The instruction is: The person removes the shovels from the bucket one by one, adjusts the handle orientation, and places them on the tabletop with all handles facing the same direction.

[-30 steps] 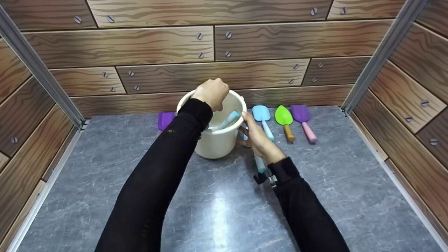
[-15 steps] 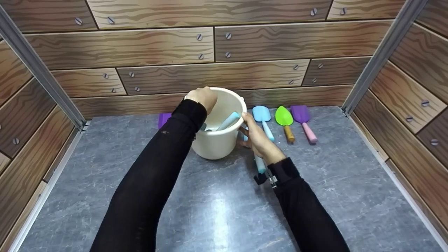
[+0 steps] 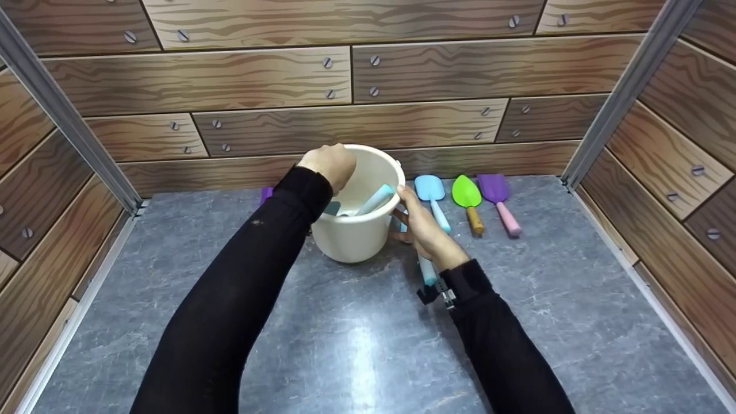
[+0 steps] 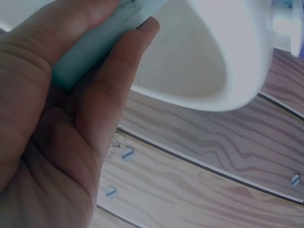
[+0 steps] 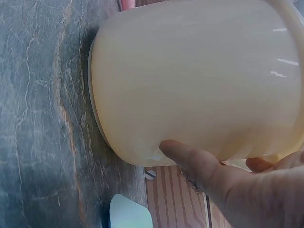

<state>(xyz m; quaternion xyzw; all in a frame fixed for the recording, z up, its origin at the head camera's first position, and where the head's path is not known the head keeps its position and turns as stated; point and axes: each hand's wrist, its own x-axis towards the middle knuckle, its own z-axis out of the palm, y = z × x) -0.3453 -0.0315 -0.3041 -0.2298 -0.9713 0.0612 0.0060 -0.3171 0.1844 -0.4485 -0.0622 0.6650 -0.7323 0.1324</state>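
Observation:
A cream plastic bucket (image 3: 351,238) stands on the grey floor, in front of the wood-patterned back wall. My left hand (image 3: 330,164) is over its left side and grips a pale teal handle (image 4: 95,54) between thumb and finger; the far end of that tool is out of sight. Inside the bucket, a light blue handle (image 3: 375,199) leans against the near right rim, with a grey-green piece (image 3: 332,208) left of it. My right hand (image 3: 422,221) holds the bucket's right side, thumb at the rim and fingers (image 5: 187,154) against the outer wall.
To the right lie a light blue shovel (image 3: 429,188), a green trowel (image 3: 466,191) with a brown handle and a purple shovel (image 3: 493,187) with a pink handle. Another light blue handle (image 3: 426,270) lies under my right wrist. A purple blade (image 3: 266,194) shows behind my left sleeve.
My left hand has moved left and down toward the bucket's left rim, uncovering more of the inside. The purple blade is now more hidden by my sleeve. My right hand stays put.

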